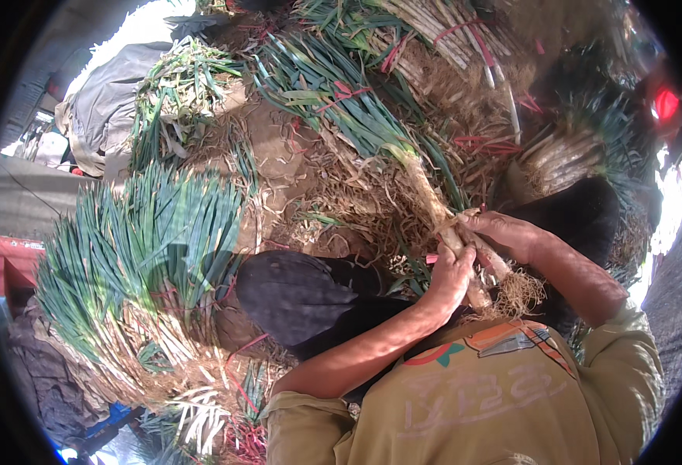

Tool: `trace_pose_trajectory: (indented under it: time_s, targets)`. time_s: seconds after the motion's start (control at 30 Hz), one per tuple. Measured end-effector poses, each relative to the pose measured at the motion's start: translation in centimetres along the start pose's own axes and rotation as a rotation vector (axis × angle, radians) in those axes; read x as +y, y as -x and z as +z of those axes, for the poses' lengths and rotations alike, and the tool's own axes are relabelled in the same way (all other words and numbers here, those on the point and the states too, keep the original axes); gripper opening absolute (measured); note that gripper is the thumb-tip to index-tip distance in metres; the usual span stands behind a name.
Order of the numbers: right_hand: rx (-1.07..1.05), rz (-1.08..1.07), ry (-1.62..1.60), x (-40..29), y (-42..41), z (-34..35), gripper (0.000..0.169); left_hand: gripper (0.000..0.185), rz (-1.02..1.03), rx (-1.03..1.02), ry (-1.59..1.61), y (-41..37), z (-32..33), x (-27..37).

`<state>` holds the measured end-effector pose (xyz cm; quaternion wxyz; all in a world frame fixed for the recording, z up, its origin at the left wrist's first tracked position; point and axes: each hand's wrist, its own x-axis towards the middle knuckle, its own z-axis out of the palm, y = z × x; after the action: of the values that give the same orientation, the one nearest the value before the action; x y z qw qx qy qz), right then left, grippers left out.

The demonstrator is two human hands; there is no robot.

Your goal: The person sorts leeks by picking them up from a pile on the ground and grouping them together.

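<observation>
My left hand [454, 276] is wrapped around the white shank of thick long green onions [425, 180], low down near their root ends. Pressed to the same stalks, with its thumb along them, is my right hand [506, 232]. Two shanks show below my fingers, and a tuft of pale, stringy roots [521, 293] hangs off one of them in front of my shirt. The dark green leaves [323, 81] stretch away to the upper left, where a red tie [344, 96] lies across them. My fingers partly hide where the stalks cross.
A large upright stack of green onions [149, 250] stands at left. Tied bundles [457, 40] lie at the far right, and more onions [567, 157] rest beyond my right knee. Dry peelings [352, 197] litter the ground. Red ties [245, 442] lie at the lower left.
</observation>
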<state>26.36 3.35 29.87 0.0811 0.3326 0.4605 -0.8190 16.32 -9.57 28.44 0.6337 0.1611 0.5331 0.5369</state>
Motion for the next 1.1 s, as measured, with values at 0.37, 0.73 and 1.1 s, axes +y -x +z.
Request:
trace_pose_trajectory:
  time_s: [0.37, 0.73, 1.1]
  targets:
    - [0.22, -0.072, 0.038, -4.7, 8.2, 2.3, 0.029, 0.048, 0.078, -0.232, -0.158, 1.6, -1.0, 3.1]
    - [0.242, -0.233, 0.493, -3.4, 12.2, 8.6, 0.041, 0.027, 0.285, -0.139, 0.677, -8.7, -7.6, 8.4]
    - [0.486, -0.606, 0.304, -6.9, 5.9, 5.7, 0.039, 0.084, 0.564, 0.08, -0.123, -3.4, -8.8, 22.6]
